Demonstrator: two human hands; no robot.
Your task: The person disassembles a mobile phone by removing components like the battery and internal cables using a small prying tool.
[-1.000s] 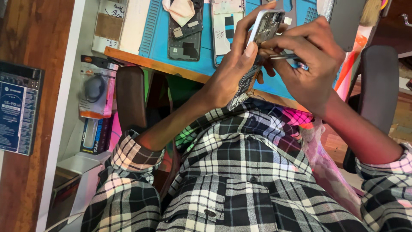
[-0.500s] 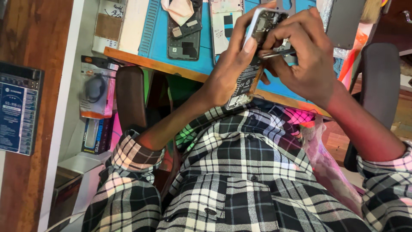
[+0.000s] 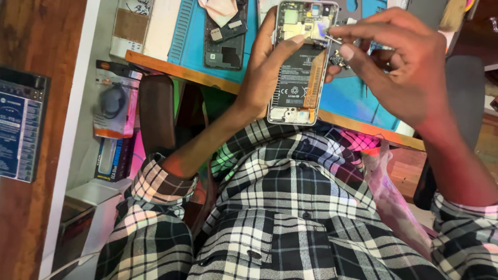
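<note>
My left hand [image 3: 267, 78] holds an opened smartphone [image 3: 301, 65] upright above my lap, its back off so the black battery and circuit boards show. The thumb lies across the top of the battery. My right hand [image 3: 399, 67] pinches a thin metal tool [image 3: 332, 37], likely tweezers, whose tip touches the upper part of the phone's board. Behind both hands lies a blue work mat [image 3: 187, 36] on the desk.
A second dismantled dark phone [image 3: 224, 39] lies on the mat with a pale cloth [image 3: 220, 8] over its top. Packaged items [image 3: 111, 106] hang at the left beside a chair armrest [image 3: 155, 111]. A dark device [image 3: 21, 129] sits on wood at far left.
The phone has turned from tilted to nearly upright, its open back now facing me squarely. My right hand has shifted right, with the tool tip at the upper board.
</note>
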